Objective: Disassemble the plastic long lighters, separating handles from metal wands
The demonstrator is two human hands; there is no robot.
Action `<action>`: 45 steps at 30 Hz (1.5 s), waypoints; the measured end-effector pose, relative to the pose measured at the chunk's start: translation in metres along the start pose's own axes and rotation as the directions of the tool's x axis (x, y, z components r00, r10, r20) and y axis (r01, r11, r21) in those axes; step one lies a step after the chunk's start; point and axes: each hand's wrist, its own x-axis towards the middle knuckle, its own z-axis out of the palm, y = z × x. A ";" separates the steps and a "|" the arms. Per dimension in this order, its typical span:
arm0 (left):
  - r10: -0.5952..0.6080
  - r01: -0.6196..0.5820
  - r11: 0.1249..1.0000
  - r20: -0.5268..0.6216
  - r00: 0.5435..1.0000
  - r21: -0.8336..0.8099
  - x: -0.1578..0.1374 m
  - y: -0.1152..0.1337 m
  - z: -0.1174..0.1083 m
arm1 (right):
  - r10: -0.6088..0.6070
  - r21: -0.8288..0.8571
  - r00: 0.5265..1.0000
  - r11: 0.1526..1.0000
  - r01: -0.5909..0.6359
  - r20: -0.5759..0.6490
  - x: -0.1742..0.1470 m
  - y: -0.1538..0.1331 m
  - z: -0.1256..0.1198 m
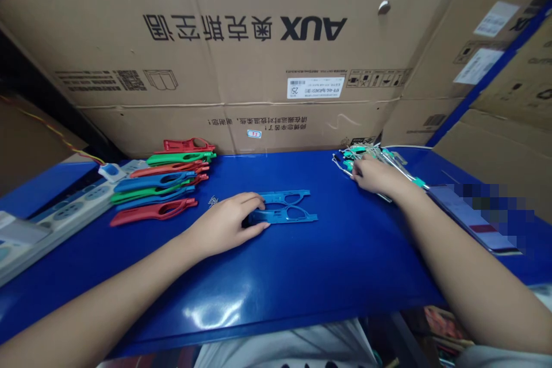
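Note:
On the blue table lie two matching blue plastic shell halves, side by side, each with a loop-shaped opening at its right end. My left hand curls over their left ends, thumb on the near side and fingers on the far side, hiding that part. At the right, my right hand reaches into a pile of thin metal rods with green plastic parts. Its fingertips are pinched together at the pile's left edge; what they hold is too small to make out.
Red, green, orange and blue plastic shells are stacked at the left, beside a white power strip. Small metal pins lie near my left hand. A phone rests at the right. Cardboard panels wall in the back.

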 end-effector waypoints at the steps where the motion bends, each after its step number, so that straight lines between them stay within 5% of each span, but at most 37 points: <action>1: 0.000 0.000 1.000 -0.003 1.000 0.008 0.000 0.000 -0.001 | 0.010 0.020 1.000 1.000 -0.010 -0.022 0.001 -0.001 0.000; 6: -0.008 0.007 1.000 0.024 1.000 0.024 -0.002 -0.004 -0.007 | 0.023 0.212 0.996 0.977 -0.004 -0.088 -0.001 -0.012 -0.009; 11: -0.009 0.009 1.000 0.040 0.999 -0.008 -0.003 -0.012 -0.014 | -0.119 0.425 0.987 0.892 0.156 -0.112 -0.017 -0.040 -0.015; 14: -0.047 0.045 0.999 -0.131 0.990 -0.015 -0.002 -0.010 -0.015 | -0.304 0.644 0.945 0.701 0.307 -0.119 -0.030 -0.061 -0.015; 18: -0.068 0.078 0.997 -0.364 0.929 0.014 0.000 -0.002 -0.011 | -0.470 0.811 0.883 0.522 0.266 0.013 -0.047 -0.085 -0.013; 29: 0.048 -0.073 0.996 -0.346 0.937 -0.059 0.000 0.007 0.004 | -0.538 0.775 0.825 0.591 0.224 0.171 -0.057 -0.094 -0.015; 35: 0.038 -0.074 0.990 -0.288 0.957 -0.116 0.000 0.003 0.014 | -0.589 0.810 0.798 0.526 0.261 0.126 -0.055 -0.095 -0.012; 45: 0.239 -0.300 0.926 -0.260 0.936 -0.230 -0.001 0.011 0.010 | -0.635 0.690 0.761 0.612 0.387 0.136 -0.050 -0.090 -0.009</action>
